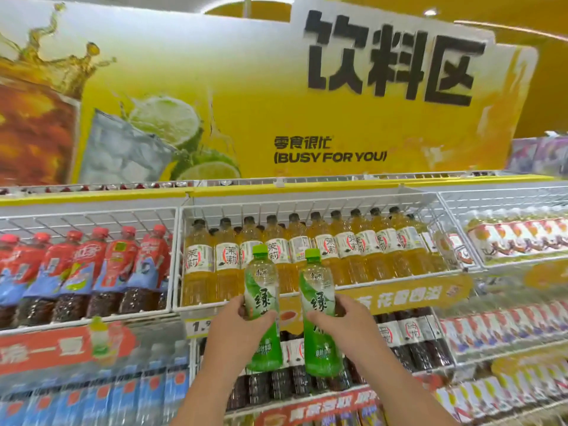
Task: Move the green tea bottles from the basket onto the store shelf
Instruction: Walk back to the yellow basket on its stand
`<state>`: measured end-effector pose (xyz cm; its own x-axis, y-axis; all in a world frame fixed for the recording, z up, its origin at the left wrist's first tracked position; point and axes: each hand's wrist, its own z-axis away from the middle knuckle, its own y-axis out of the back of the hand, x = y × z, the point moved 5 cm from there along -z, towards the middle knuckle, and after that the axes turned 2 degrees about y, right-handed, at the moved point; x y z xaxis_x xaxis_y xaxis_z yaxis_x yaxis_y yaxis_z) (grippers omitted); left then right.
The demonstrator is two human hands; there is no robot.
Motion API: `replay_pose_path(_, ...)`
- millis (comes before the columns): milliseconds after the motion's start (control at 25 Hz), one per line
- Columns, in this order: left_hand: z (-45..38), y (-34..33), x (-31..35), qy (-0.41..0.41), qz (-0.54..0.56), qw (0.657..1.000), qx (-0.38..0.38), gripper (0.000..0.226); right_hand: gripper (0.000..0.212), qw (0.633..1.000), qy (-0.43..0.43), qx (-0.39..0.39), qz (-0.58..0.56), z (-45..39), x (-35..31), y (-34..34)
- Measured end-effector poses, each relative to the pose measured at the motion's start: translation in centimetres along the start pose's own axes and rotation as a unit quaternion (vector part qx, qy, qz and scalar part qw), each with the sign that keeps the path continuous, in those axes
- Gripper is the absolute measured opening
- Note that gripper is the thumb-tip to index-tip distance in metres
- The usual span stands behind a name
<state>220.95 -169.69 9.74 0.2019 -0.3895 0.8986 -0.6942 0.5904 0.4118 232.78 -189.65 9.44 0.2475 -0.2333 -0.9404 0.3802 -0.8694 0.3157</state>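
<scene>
I hold two green tea bottles upright in front of the store shelf [338,285]. My left hand [242,325] is shut on the left green tea bottle [262,290], which has a green cap and a green and white label. My right hand [344,322] grips the right green tea bottle [318,298] of the same kind. Both bottles are raised before a white wire compartment filled with yellow jasmine tea bottles [310,250]. The basket is out of view.
Red-labelled dark drink bottles [92,272] fill the compartment to the left. White and red cartons [519,235] lie at the right. Dark tea bottles [408,339] stand on the lower shelf behind my hands. A big yellow drinks sign [276,96] hangs above.
</scene>
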Motion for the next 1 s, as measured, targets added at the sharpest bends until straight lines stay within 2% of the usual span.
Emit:
replay_pose_path(160,-2.8,1.6,2.3,-0.017,0.012,1.0,-0.004,0.027,0.034,0.999,0.024,0.034,-0.008,-1.4,-4.0,-0.6)
replay_pose_path(280,-4.3,2.6,2.8,-0.026,-0.011,1.0,0.007,0.041,0.034,0.998,0.045,0.046,-0.01,-2.8,-5.6,-0.8)
replay_pose_path(360,-4.6,3.0,2.3,-0.02,-0.02,1.0,0.009,0.048,0.04,0.998,0.05,0.047,-0.009,-3.4,-6.4,-0.8)
replay_pose_path(480,-3.9,3.5,2.0,-0.019,-0.034,0.999,0.018,0.048,0.05,0.997,0.062,0.036,-0.027,-3.6,-6.3,-0.5)
replay_pose_path(600,-1.6,3.7,2.4,-0.002,-0.035,0.998,0.047,0.045,0.057,0.998,0.058,-0.007,-0.025,-2.9,-5.2,-0.1)
replay_pose_path(720,1.1,3.5,2.8,0.027,-0.017,0.997,0.071,0.051,0.044,0.997,0.055,-0.047,-0.038,-1.9,-4.0,0.6)
replay_pose_path(1000,9.9,4.8,1.9,0.081,0.005,0.984,0.16,0.026,0.037,0.979,0.07,-0.186,-0.049,1.8,-3.4,-1.6)
